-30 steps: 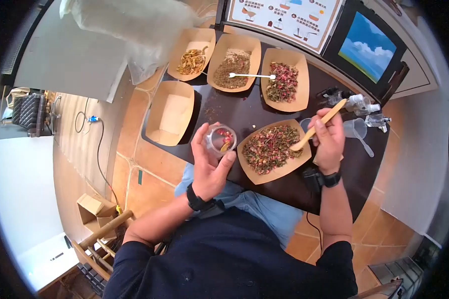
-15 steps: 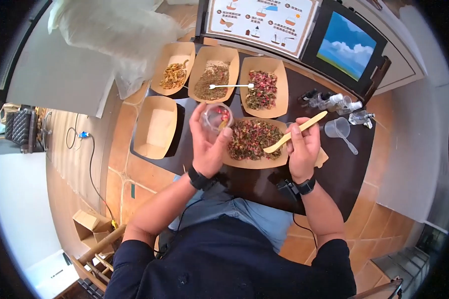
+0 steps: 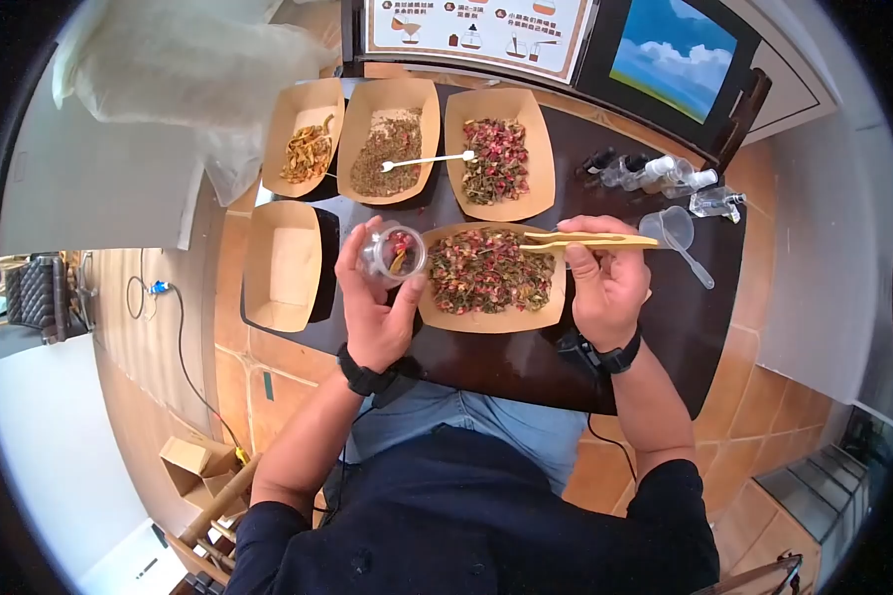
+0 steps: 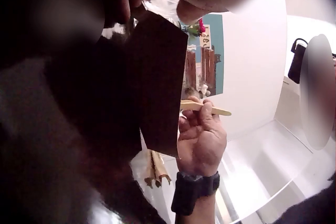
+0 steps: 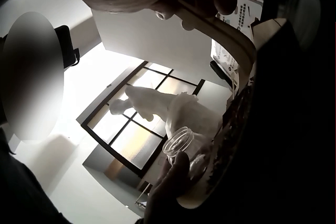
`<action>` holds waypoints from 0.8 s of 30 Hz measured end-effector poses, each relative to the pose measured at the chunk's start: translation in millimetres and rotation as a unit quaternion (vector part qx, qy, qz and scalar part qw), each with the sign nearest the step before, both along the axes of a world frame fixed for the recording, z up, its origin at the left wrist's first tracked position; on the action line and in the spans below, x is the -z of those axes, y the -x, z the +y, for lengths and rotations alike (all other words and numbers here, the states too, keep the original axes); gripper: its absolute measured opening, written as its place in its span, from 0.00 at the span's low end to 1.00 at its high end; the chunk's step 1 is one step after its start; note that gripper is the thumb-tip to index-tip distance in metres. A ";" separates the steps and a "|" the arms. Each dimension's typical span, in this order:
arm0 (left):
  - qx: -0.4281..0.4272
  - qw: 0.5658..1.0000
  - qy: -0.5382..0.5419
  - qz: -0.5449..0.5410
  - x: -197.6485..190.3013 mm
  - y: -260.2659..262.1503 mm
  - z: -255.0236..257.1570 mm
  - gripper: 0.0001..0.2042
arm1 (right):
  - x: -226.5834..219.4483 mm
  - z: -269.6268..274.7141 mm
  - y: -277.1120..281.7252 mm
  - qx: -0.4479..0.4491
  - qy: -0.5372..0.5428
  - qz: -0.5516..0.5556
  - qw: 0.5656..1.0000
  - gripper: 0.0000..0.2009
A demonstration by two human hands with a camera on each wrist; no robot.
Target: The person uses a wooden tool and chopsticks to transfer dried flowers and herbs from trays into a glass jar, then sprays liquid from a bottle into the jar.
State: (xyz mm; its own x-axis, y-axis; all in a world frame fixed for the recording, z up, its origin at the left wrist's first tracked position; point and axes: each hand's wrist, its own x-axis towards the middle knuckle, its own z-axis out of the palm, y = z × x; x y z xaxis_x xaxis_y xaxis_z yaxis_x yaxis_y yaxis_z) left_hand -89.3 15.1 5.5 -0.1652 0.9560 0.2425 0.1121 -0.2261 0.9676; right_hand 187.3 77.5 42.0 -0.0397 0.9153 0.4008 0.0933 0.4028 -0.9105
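My left hand point(image 3: 379, 276) grips a small clear jar point(image 3: 393, 252) with a few red and yellow dried bits inside, held tilted at the left end of the near paper tray point(image 3: 496, 319). That tray is full of mixed dried petals and leaves. My right hand point(image 3: 577, 260) pinches a wooden spoon point(image 3: 595, 240), held level over the tray's far right rim. In the right wrist view the jar point(image 5: 180, 143) shows beyond the spoon point(image 5: 223, 32). The left wrist view shows the right hand point(image 4: 202, 137) on the spoon point(image 4: 206, 108).
Behind stand three paper trays: yellow peels point(image 3: 306, 151), brown herbs point(image 3: 391, 149) with a white spoon point(image 3: 429, 161), red petals point(image 3: 496, 159). An empty tray point(image 3: 280, 263) sits left. Small bottles point(image 3: 655, 174) and a clear scoop point(image 3: 679, 232) lie right. A screen point(image 3: 670, 50) stands behind.
The right hand has lifted the wooden spoon out of the petal mix and turned it level over the tray's far rim. The left hand keeps the jar by the tray's left end.
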 end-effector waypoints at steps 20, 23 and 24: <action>-0.017 0.995 -0.015 0.098 6.1 -2.8 5.7 0.45 | 13.3 -6.1 -1.1 -0.097 0.142 0.157 0.973 0.16; -0.011 0.995 -0.013 0.099 1.6 -2.1 3.6 0.44 | 16.3 -6.4 4.7 -0.085 0.133 0.180 0.971 0.17; 0.014 0.998 -0.019 0.055 -0.1 -1.0 3.0 0.44 | 16.7 -6.7 5.9 -0.083 0.128 0.191 0.970 0.18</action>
State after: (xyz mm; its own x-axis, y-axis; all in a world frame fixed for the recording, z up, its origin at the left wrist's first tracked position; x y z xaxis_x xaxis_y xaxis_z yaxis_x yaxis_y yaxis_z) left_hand -88.3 18.1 5.6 -0.1092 0.9499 0.2930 0.2104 -0.2660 0.9407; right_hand 181.4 70.8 25.2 -0.0878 0.9804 0.1762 -0.3163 0.1403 -0.9382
